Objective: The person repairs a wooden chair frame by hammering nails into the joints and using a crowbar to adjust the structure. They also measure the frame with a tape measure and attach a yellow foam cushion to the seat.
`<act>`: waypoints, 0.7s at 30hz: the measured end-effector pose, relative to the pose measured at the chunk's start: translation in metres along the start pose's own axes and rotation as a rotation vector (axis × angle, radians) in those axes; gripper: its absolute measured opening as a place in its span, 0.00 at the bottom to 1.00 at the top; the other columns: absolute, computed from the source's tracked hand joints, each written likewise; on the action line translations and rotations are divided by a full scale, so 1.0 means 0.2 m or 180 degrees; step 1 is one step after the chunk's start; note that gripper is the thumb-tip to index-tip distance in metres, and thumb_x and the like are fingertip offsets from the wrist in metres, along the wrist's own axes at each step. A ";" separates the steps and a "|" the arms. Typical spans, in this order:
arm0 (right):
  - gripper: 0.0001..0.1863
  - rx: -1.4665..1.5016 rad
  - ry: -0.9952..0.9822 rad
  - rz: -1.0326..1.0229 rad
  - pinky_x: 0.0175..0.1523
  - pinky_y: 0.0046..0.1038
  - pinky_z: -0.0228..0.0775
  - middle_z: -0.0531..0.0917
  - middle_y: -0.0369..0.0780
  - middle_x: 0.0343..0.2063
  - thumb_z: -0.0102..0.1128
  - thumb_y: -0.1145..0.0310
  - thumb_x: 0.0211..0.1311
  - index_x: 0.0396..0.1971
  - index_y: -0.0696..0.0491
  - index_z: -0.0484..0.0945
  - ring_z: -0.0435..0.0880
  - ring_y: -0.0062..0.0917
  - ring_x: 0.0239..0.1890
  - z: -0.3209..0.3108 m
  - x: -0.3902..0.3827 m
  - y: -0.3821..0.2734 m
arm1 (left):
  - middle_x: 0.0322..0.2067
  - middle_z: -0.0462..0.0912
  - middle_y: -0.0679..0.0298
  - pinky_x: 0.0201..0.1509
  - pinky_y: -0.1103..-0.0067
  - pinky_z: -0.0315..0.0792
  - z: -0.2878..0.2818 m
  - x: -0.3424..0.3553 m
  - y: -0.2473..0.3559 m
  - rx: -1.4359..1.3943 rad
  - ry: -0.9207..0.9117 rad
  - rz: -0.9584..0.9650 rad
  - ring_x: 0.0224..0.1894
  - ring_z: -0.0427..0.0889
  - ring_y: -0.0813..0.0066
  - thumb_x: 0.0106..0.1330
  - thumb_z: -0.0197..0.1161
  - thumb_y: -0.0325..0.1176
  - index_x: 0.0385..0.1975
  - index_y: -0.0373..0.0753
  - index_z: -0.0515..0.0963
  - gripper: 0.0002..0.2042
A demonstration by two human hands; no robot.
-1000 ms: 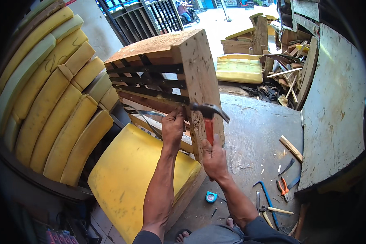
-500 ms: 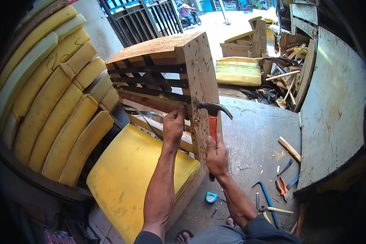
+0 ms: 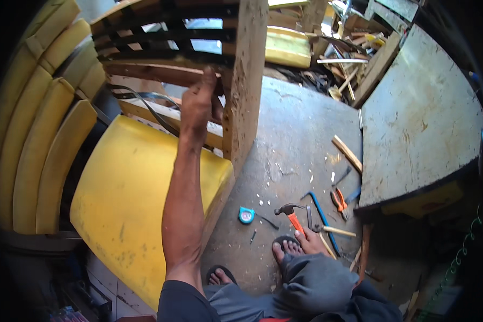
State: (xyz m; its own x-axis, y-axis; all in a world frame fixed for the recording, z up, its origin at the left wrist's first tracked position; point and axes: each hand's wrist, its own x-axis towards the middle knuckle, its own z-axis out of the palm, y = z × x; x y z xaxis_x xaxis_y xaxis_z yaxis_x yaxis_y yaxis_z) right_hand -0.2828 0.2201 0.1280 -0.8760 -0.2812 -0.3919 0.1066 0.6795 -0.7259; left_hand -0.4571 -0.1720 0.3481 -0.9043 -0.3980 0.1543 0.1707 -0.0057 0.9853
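A wooden seat frame [image 3: 248,80] with black webbing straps woven across it stands tilted in front of me. My left hand [image 3: 197,107] is closed on its inner edge, just below the lowest strap; the fingertips are partly hidden. Low on the right, beside my foot, my right hand [image 3: 313,243] holds the orange handle of a claw hammer [image 3: 295,217], its dark head close to the floor. A yellow foam-covered seat [image 3: 145,182] sits beneath the frame, left of my legs. A loose strap [image 3: 153,110] curls inside the frame.
On the floor lie a teal tape measure [image 3: 246,215], orange-handled pliers [image 3: 338,201], a blue pry bar [image 3: 320,210] and a wood strip [image 3: 347,154]. Yellow foam cushions [image 3: 48,155] are stacked left. Scrap wood [image 3: 354,53] piles up behind; a pale panel [image 3: 418,123] stands right.
My right hand has lowered the hammer from beside the frame to near the floor by my foot. My left hand stays at the frame. The view has tipped downward.
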 end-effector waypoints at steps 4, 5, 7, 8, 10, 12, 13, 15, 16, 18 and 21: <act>0.26 0.0146 -0.0594 0.1094 0.46 0.38 0.74 0.86 0.48 0.36 0.55 0.51 0.70 0.55 0.57 0.77 0.87 0.39 0.41 0.02 -0.39 0.21 | 0.16 0.75 0.68 0.16 0.83 0.62 -0.13 0.06 -0.07 0.0039 -0.0082 -0.0051 0.14 0.70 0.82 0.67 0.66 0.53 0.27 0.32 0.80 0.24; 0.26 0.0179 -0.0729 0.1172 0.47 0.38 0.74 0.86 0.49 0.37 0.56 0.51 0.70 0.56 0.57 0.76 0.86 0.38 0.42 -0.03 -0.34 0.17 | 0.14 0.71 0.68 0.22 0.84 0.62 -0.15 0.09 -0.12 0.0091 0.0192 0.0270 0.15 0.67 0.84 0.69 0.63 0.52 0.28 0.33 0.80 0.23; 0.27 0.0321 -0.1022 0.1393 0.50 0.36 0.74 0.86 0.49 0.40 0.56 0.51 0.70 0.58 0.57 0.76 0.86 0.38 0.45 -0.10 -0.32 0.11 | 0.19 0.78 0.70 0.19 0.89 0.62 -0.04 0.01 -0.10 0.0061 0.0141 0.0424 0.15 0.68 0.88 0.69 0.62 0.55 0.30 0.36 0.83 0.24; 0.27 0.0271 -0.1102 0.1497 0.52 0.35 0.73 0.85 0.49 0.43 0.57 0.52 0.69 0.59 0.57 0.75 0.85 0.37 0.47 -0.11 -0.30 0.03 | 0.21 0.82 0.71 0.18 0.91 0.63 -0.01 -0.01 -0.04 0.0090 0.0137 0.0551 0.14 0.69 0.89 0.69 0.61 0.56 0.31 0.37 0.84 0.24; 0.28 0.0169 -0.1288 0.1714 0.58 0.33 0.70 0.84 0.50 0.48 0.58 0.53 0.69 0.61 0.57 0.74 0.83 0.36 0.52 -0.09 -0.28 -0.12 | 0.22 0.82 0.71 0.16 0.89 0.60 0.01 -0.02 -0.01 0.0096 0.0299 0.0581 0.14 0.66 0.88 0.68 0.61 0.57 0.31 0.39 0.83 0.23; 0.27 0.0493 -0.1598 0.1055 0.65 0.31 0.64 0.82 0.49 0.52 0.59 0.55 0.68 0.60 0.58 0.75 0.79 0.36 0.58 0.08 -0.25 0.26 | 0.22 0.81 0.72 0.17 0.88 0.58 0.08 -0.06 0.00 0.0010 0.0483 0.0735 0.15 0.65 0.87 0.69 0.61 0.56 0.30 0.40 0.84 0.22; 0.27 0.0401 -0.1695 0.0889 0.67 0.31 0.63 0.82 0.49 0.52 0.59 0.55 0.68 0.60 0.58 0.75 0.78 0.35 0.59 0.12 -0.20 0.29 | 0.23 0.81 0.72 0.19 0.88 0.59 0.11 -0.08 -0.01 -0.0065 0.0579 0.0768 0.17 0.66 0.87 0.69 0.61 0.54 0.35 0.39 0.83 0.21; 0.26 0.0296 -0.1655 0.0437 0.72 0.30 0.57 0.82 0.48 0.52 0.60 0.58 0.68 0.59 0.60 0.76 0.76 0.32 0.61 0.17 -0.17 0.35 | 0.26 0.81 0.73 0.22 0.88 0.59 0.16 -0.13 -0.06 -0.0205 0.0788 0.0841 0.20 0.67 0.87 0.70 0.62 0.50 0.44 0.37 0.81 0.20; 0.26 0.0373 -0.1697 0.0541 0.72 0.30 0.56 0.82 0.47 0.51 0.60 0.58 0.68 0.58 0.60 0.76 0.76 0.32 0.61 0.16 -0.16 0.34 | 0.27 0.81 0.73 0.23 0.88 0.59 0.17 -0.14 -0.10 -0.0297 0.0884 0.0878 0.22 0.68 0.88 0.71 0.63 0.48 0.48 0.36 0.80 0.20; 0.25 0.0521 -0.1785 0.0754 0.72 0.29 0.55 0.83 0.45 0.50 0.61 0.60 0.68 0.58 0.60 0.76 0.75 0.30 0.61 0.14 -0.14 0.31 | 0.27 0.80 0.70 0.25 0.89 0.63 0.17 -0.22 -0.16 0.0374 0.0926 0.1086 0.22 0.69 0.86 0.72 0.62 0.43 0.53 0.34 0.77 0.19; 0.24 0.0919 -0.1636 0.0887 0.65 0.29 0.63 0.85 0.43 0.45 0.62 0.60 0.67 0.56 0.61 0.78 0.79 0.29 0.54 0.14 -0.15 0.34 | 0.30 0.80 0.65 0.31 0.84 0.71 0.16 -0.42 -0.27 0.1591 0.0872 0.1348 0.26 0.74 0.83 0.71 0.61 0.30 0.55 0.34 0.78 0.15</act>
State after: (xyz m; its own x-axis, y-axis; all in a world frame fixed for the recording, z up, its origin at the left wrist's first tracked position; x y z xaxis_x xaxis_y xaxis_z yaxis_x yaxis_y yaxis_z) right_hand -0.2367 0.2553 0.0748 -0.4682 -0.4576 -0.7559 0.4822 0.5845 -0.6525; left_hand -0.4035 -0.1096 0.2852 -0.6578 -0.4898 0.5722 0.2264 0.5960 0.7704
